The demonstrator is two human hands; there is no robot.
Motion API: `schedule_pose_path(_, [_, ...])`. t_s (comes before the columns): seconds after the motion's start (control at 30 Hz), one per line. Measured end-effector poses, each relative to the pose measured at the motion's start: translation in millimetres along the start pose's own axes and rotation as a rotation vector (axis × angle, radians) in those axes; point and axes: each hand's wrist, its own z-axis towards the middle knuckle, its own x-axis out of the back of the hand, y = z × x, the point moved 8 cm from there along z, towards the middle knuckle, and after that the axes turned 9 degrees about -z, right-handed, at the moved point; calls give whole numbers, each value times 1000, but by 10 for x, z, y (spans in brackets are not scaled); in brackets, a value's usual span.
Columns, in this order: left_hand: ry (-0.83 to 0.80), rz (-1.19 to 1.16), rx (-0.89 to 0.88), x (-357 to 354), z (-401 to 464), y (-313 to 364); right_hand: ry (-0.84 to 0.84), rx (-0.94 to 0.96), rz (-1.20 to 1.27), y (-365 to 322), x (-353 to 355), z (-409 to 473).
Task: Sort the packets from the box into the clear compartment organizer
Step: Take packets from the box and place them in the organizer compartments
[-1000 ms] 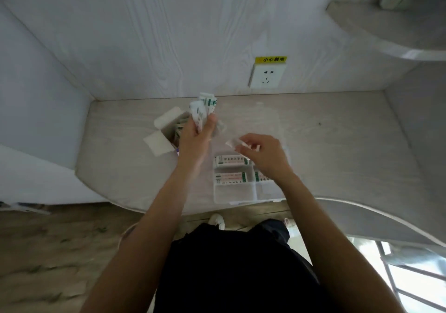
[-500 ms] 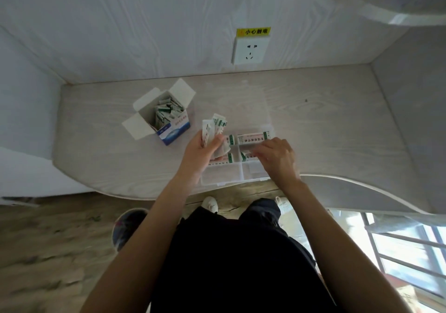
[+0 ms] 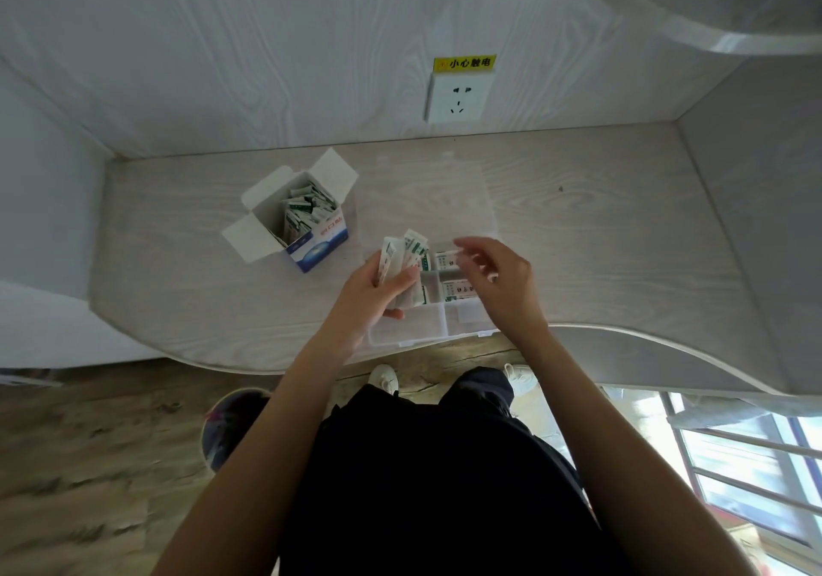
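Note:
An open white and blue box (image 3: 307,219) stands on the desk at the left, with several white and green packets inside. The clear compartment organizer (image 3: 427,326) lies at the desk's front edge, its lid open toward the wall. Some of its far compartments hold packets (image 3: 458,288). My left hand (image 3: 378,295) hovers over the organizer's left side, shut on a small fan of packets (image 3: 402,255). My right hand (image 3: 498,282) is raised over the right compartments, fingers apart and holding nothing.
The pale wood desk (image 3: 600,242) sits in an alcove with walls at the back and both sides. A wall socket (image 3: 458,95) with a yellow label is at the back. A curved shelf (image 3: 711,6) overhangs at the upper right.
My left hand came down from above the box to the organizer with the packets. My right hand set its packet into a compartment and lifted away open. The camera view shifted downward.

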Motion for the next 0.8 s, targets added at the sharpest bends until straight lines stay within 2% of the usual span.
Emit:
schedule_pose_path(0.1, [-68, 55, 14, -73, -28, -20, -227, -178, 334, -154, -147, 81])
schedule_pose_path(0.2, [-105, 72, 20, -102, -57, -25, -303, -171, 338, -241, -203, 141])
schedule_pose_path(0.5, [-69, -215, 69, -51, -84, -75, -308, -165, 362, -212, -220, 121])
schedule_pose_path(0.67, [-70, -153, -1, -83, -81, -1, -248, -224, 347, -169, -266, 88])
schedule_pose_path(0.8, [-9, -236, 24, -52, -48, -15, -188, -214, 349, -117, -231, 89])
